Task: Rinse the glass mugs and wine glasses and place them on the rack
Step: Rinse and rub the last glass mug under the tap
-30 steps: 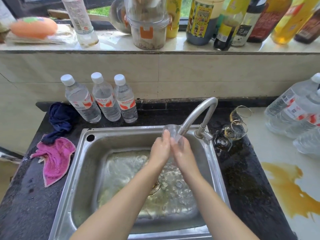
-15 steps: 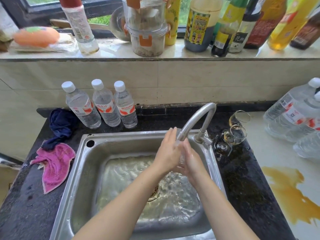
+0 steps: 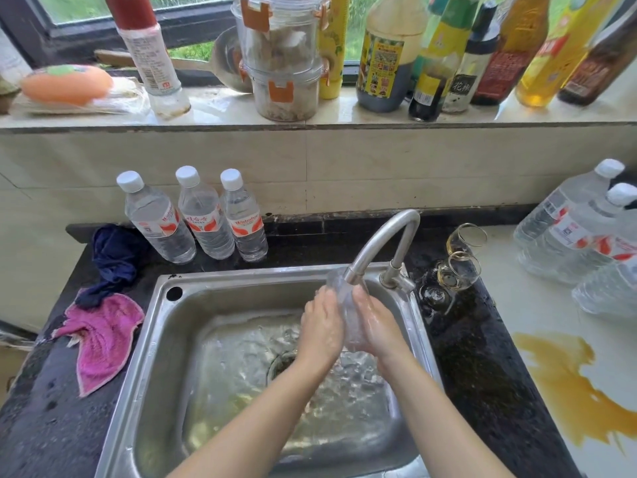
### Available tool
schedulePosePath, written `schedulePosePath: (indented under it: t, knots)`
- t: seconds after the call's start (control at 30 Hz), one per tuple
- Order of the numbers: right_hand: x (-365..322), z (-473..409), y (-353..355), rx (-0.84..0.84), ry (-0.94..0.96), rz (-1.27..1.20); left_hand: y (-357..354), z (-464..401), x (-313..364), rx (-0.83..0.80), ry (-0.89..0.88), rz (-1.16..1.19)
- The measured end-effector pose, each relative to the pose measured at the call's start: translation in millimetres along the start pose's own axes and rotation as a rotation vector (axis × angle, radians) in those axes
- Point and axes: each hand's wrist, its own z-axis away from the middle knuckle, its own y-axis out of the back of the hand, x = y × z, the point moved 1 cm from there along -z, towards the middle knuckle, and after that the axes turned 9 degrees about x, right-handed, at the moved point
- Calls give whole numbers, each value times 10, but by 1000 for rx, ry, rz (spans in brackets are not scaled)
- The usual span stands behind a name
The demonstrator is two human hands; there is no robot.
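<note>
The left hand [image 3: 322, 327] and the right hand [image 3: 374, 326] are cupped toward each other around a clear glass [image 3: 344, 305], fingers curled against its sides, holding it tilted with its mouth up at the spout of the tap [image 3: 382, 241]. The glass is so transparent and wet that whether it is a mug or a stemmed glass cannot be told from here. It hangs over the sink [image 3: 162, 339], toward one o'clock of the basin, and rippling water covers the basin floor around the drain.

To rinse it well, I would judge the thing to do is turn the glass slowly between both palms so the stream reaches the whole inner wall and the rim, then tip it mouth-down to empty it before lifting it away. Wet glass is slippery, so the grip should stay on the body, and the rim should be kept off the metal spout, which sits very close to it.

Out from the hands, at two o'clock on the dark wet counter [image 3: 482, 357], two wine glasses [image 3: 460, 257] with yellowish dregs lie tipped beside the tap base, not yet rinsed. At ten o'clock three water bottles [image 3: 203, 215] stand against the wall, and at nine o'clock lies a pink cloth [image 3: 100, 339]. No rack is in view.
</note>
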Motion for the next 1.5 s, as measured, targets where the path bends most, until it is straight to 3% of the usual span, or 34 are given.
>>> schedulePosePath:
  t: [0.1, 0.23, 0.3, 0.4, 0.5, 0.6, 0.73, 0.83, 0.9, 1.03, 1.1, 1.2, 1.27, 1.37, 1.43, 1.5]
  knots:
    - [-27, 20, -2, -8, 25, 42, 11, 13, 16, -12, -9, 29]
    - [14, 79, -9, -123, -6, 66, 183, -170, 98, 13, 220, 101]
    - [42, 106, -14, -161, -54, 64, 240, -229, 94, 33, 223, 14]
    - [66, 143, -44, -70, -47, 184, 214, -259, 84, 27, 187, -78]
    - [24, 136, -97, 82, 76, 360, 166, -322, 88, 7, 188, -136]
    - [-69, 11, -84, 75, 106, 476, 169, -370, 130, -59, 220, -168]
    - [-212, -190, -26, 10, -43, 345, 240, -223, 99, -80, 128, 8]
    - [-179, -242, -22, -50, -127, 225, 255, -151, 35, -86, 159, 157]
    - [-123, -169, -70, -17, -69, 313, 276, -150, 66, -35, 161, 137]
    - [10, 21, -198, 91, 285, 727, 281, -136, 196, 40, 92, 63]
    - [31, -57, -209, 80, 270, 780, 270, -123, 211, 41, 85, 43]
    - [-73, -299, -133, -80, 55, 620, 265, -112, 206, 37, 97, 46]
    - [-118, -376, -77, -194, 21, 437, 286, -118, 233, 41, 113, 67]
    - [-11, -311, -33, -288, -15, 24, 334, -190, 247, 51, 118, 81]
    - [83, -189, -2, -324, -134, -332, 388, -248, 236, 20, 157, 172]
    - [100, -74, 28, -351, -239, -447, 438, -256, 246, -66, 164, 200]
